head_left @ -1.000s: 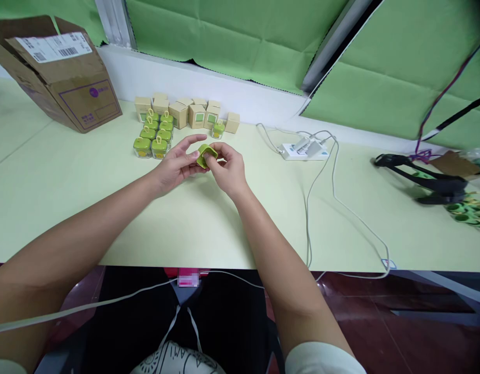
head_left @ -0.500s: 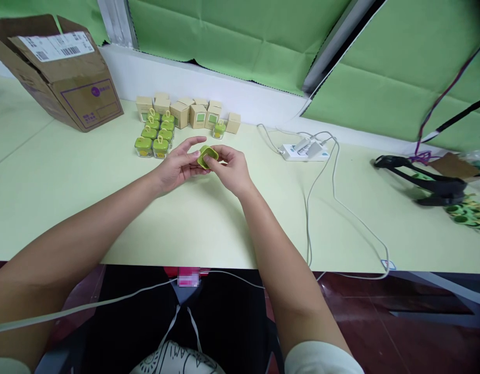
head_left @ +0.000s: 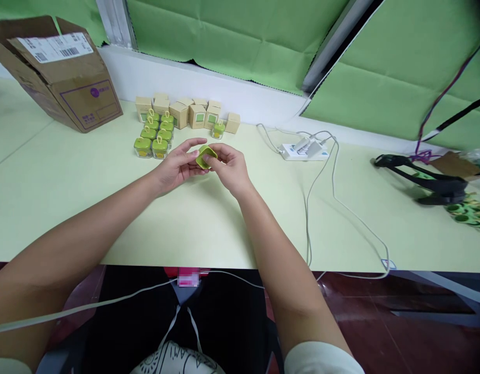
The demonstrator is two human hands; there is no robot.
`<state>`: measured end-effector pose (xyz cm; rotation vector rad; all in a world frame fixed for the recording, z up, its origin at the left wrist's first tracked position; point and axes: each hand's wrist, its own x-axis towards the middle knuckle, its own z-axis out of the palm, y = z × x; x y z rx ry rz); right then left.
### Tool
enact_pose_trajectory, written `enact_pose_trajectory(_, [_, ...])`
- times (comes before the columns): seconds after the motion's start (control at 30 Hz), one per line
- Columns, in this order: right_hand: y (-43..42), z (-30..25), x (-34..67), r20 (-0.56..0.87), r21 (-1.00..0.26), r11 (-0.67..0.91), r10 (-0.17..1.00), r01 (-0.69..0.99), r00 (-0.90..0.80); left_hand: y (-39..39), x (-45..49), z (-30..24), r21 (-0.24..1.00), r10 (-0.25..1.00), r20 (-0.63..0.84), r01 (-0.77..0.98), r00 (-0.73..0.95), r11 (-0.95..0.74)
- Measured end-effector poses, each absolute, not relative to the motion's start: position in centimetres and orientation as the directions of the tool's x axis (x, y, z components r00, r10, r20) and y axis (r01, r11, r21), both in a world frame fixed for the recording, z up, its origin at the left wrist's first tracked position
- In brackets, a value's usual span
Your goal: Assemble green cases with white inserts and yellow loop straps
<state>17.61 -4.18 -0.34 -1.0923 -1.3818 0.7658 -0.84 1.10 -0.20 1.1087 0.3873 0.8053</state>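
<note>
Still, little has shifted: the left hand (head_left: 176, 167) and right hand (head_left: 229, 169) stay pinched together on the small green lid (head_left: 206, 155), so the fiddling with it continues.

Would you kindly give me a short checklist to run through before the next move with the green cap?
1. The green cap is held between the left hand and the right hand: ok.
2. Cap lifted off the table: cannot tell.
3. Grip firm on the cap: cannot tell.
4. The jars stand apart from the left hand: ok.
5. The power strip lies apart from the right hand: ok.
6. The small boxes stand upright behind the jars: ok.
</note>
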Motion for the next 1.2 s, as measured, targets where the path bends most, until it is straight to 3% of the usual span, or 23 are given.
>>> enact_pose_trajectory(0.13, [-4.1, -0.7, 17.6, 0.356, -0.930, 0.346, 0.931, 0.122, 0.077, 1.1, -0.8, -0.2, 0.905, 0.745, 0.097, -0.371, 0.660, 0.211])
enact_pose_trajectory(0.67, [-4.1, -0.5, 17.7, 0.388, -0.897, 0.348, 0.916, 0.271, 0.106, 1.1, -0.5, -0.7, 0.893, 0.756, 0.094, -0.391, 0.648, 0.224])
enact_pose_trajectory(0.93, [-4.6, 0.3, 17.8, 0.308, -0.946, 0.292, 0.946, 0.142, 0.106, 0.8, -0.4, 0.0, 0.895, 0.735, 0.068, -0.367, 0.674, 0.254])
enact_pose_trajectory(1.2, [-4.5, 0.2, 18.1, 0.276, -0.955, 0.270, 0.960, 0.123, 0.037, 1.2, -0.2, -0.2, 0.936, 0.829, -0.041, -0.268, 0.557, 0.227])
